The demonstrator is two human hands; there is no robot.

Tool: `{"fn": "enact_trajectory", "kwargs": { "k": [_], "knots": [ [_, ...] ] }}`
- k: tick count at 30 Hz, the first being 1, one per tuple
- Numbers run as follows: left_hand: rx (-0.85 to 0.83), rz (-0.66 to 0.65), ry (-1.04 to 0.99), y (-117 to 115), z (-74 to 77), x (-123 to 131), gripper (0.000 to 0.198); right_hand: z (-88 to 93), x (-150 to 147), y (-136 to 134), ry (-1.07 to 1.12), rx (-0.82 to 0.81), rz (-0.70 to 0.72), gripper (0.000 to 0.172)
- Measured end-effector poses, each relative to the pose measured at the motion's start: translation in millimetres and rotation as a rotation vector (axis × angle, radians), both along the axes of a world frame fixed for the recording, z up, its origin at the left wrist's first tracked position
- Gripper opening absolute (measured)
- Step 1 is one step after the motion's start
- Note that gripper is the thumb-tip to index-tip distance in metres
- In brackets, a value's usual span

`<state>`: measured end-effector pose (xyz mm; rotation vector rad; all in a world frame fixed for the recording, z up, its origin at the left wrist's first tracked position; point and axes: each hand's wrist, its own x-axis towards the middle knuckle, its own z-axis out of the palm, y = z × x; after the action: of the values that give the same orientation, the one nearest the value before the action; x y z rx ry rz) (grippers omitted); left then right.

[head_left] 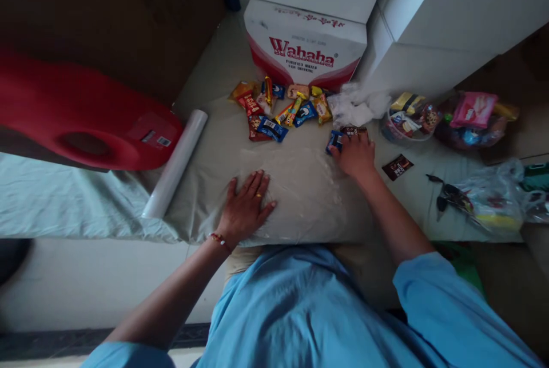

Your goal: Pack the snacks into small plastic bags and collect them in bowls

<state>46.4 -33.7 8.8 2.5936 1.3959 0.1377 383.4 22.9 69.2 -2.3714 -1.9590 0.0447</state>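
Note:
My left hand (246,205) lies flat with its fingers spread on a clear plastic bag (300,190), which is laid out on the cloth-covered surface. Further right, my right hand (357,153) is closed over a small blue snack packet (334,140), its thumb at the packet's near side. A dark brown packet (354,130) shows just past those fingertips, and how firmly the fingers grip is partly hidden. Another dark brown packet (398,167) lies flat beside this hand. Beyond the bag is a loose pile of wrapped snacks (283,110) in several colours.
A white Wahaha carton (304,47) stands behind the snacks. Crumpled white plastic (358,106), a clear tub of snacks (409,122), another heap of packets (474,119) and sunglasses (452,196) are at right. At left are a plastic roll (175,165) and a large red jug (86,110).

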Motion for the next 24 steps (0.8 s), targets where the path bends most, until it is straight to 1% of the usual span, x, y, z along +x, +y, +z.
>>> {"fn": "enact_trajectory", "kwargs": {
  "k": [3,5,8,9,12,14,16,19,21,24],
  "knots": [
    [0.001,0.009,-0.009,0,-1.1,1,0.07,-8.6,-6,29,-0.11,-0.061,-0.007,0.063],
    [-0.005,0.011,-0.014,0,-2.0,0,0.07,-14.5,-7,38,-0.137,-0.064,-0.003,0.06],
    [-0.021,0.011,-0.02,1,-3.1,0,0.071,-18.2,-4,42,-0.16,-0.066,-0.028,0.047],
    [-0.024,0.012,-0.023,1,-3.3,-1,0.071,-18.1,-3,43,-0.161,-0.072,-0.042,0.045],
    [-0.03,0.022,-0.034,1,-3.6,-2,0.071,-16.0,0,45,-0.154,-0.049,-0.044,0.046],
    [-0.036,0.027,-0.046,1,-3.7,-2,0.071,-14.7,-5,50,-0.113,-0.007,0.037,0.048],
    [-0.042,0.029,-0.06,1,-3.8,-3,0.071,-14.4,-19,61,-0.018,0.039,0.173,0.051],
    [-0.04,0.025,-0.074,1,-4.5,-3,0.071,-16.6,-56,86,0.123,0.071,0.358,0.056],
    [-0.03,0.022,-0.081,1,-5.5,-4,0.071,-19.7,-86,103,0.154,0.047,0.418,0.057],
    [-0.011,0.023,-0.082,1,-7.2,-4,0.071,-25.3,-124,124,0.136,-0.014,0.423,0.057]
  ]
}}
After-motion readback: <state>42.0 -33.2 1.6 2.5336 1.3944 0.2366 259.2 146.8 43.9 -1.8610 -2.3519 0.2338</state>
